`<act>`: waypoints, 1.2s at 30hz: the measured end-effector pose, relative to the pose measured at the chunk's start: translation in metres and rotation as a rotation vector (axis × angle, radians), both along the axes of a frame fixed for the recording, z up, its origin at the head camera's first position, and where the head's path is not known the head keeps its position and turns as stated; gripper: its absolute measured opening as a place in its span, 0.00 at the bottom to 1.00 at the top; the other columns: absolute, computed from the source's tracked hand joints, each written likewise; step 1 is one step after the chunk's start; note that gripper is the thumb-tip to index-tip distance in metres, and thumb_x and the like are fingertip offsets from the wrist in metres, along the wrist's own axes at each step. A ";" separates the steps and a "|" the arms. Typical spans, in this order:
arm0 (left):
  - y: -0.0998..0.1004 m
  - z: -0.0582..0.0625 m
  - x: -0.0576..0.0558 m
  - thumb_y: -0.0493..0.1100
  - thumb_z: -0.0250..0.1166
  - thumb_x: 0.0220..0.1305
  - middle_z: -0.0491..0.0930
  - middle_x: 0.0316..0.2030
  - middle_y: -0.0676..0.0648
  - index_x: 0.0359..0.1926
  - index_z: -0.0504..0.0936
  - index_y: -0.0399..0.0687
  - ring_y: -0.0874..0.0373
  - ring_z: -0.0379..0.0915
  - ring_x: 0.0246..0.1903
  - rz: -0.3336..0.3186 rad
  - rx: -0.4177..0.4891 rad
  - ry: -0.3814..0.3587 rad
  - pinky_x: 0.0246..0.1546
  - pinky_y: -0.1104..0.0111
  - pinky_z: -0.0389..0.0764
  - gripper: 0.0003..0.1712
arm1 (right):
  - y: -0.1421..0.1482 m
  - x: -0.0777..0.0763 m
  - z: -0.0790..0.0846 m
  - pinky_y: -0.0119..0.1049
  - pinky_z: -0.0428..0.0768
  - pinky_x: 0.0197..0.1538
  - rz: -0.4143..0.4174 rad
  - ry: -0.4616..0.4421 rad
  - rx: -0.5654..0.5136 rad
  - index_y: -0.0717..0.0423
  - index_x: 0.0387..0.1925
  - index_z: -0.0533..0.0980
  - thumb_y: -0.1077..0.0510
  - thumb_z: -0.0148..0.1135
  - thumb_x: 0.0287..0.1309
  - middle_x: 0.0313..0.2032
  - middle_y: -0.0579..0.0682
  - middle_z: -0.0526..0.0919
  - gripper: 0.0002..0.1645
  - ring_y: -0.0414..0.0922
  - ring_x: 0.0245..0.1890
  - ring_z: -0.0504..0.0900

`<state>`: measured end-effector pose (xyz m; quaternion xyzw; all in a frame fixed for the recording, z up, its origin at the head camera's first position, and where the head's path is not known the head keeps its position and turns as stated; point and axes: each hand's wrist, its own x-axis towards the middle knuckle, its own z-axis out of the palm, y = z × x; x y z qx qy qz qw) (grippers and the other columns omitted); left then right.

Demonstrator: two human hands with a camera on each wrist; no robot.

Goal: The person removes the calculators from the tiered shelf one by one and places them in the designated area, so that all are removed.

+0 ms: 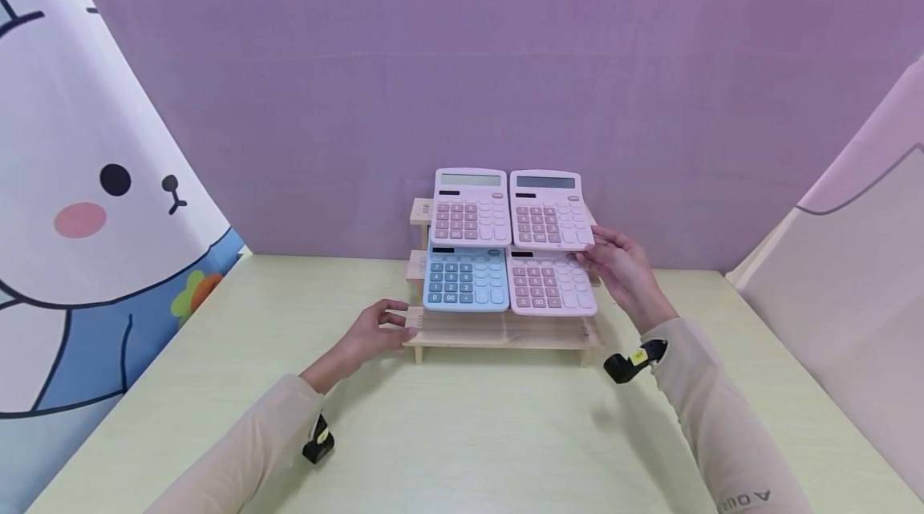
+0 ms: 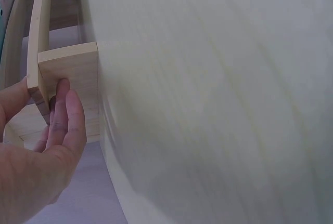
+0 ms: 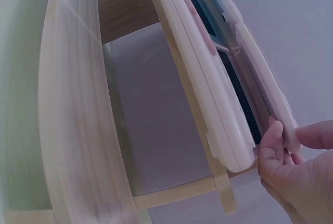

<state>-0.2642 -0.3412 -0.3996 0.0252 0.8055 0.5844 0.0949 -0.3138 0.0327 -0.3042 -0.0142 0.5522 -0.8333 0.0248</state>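
Observation:
A tiered wooden stand (image 1: 505,331) carries four-key-column style calculators on its upper and middle tiers. Its left end is held by my left hand (image 1: 366,335); the left wrist view shows the thumb over the lowest board's edge (image 2: 37,91) and fingers underneath. My right hand (image 1: 624,272) pinches the lower right corner of the upper right pink calculator (image 1: 546,211) between thumb and fingers. Beside that one leans another pink calculator (image 1: 471,211). Below them sit a blue calculator (image 1: 466,283) at left and a pink calculator (image 1: 552,287) at right, their tops partly hidden.
The stand rests on a pale yellow-green table (image 1: 462,426). Behind it rises a purple backdrop (image 1: 462,65). A cartoon-printed cloth (image 1: 79,273) hangs at left, and a pale cloth (image 1: 859,289) at right. The lowest board bears no calculator.

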 end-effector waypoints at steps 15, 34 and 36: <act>0.000 0.000 0.001 0.40 0.64 0.57 0.72 0.48 0.35 0.60 0.62 0.36 0.58 0.75 0.35 -0.025 0.007 0.021 0.42 0.60 0.82 0.32 | -0.002 0.002 0.002 0.28 0.80 0.41 0.000 -0.025 -0.015 0.60 0.50 0.61 0.75 0.43 0.58 0.45 0.54 0.68 0.19 0.43 0.33 0.80; 0.000 0.002 0.003 0.41 0.64 0.57 0.72 0.48 0.35 0.60 0.62 0.37 0.58 0.75 0.36 -0.026 0.023 0.016 0.44 0.61 0.81 0.33 | 0.010 0.010 0.008 0.30 0.80 0.46 0.030 0.013 -0.041 0.63 0.55 0.59 0.75 0.44 0.59 0.42 0.51 0.75 0.22 0.41 0.36 0.79; 0.000 0.002 0.003 0.41 0.64 0.57 0.72 0.48 0.35 0.60 0.62 0.37 0.58 0.75 0.36 -0.025 0.023 0.015 0.43 0.61 0.81 0.33 | 0.013 0.010 0.008 0.30 0.80 0.45 0.024 0.015 -0.053 0.62 0.53 0.60 0.75 0.43 0.59 0.40 0.51 0.76 0.20 0.42 0.35 0.79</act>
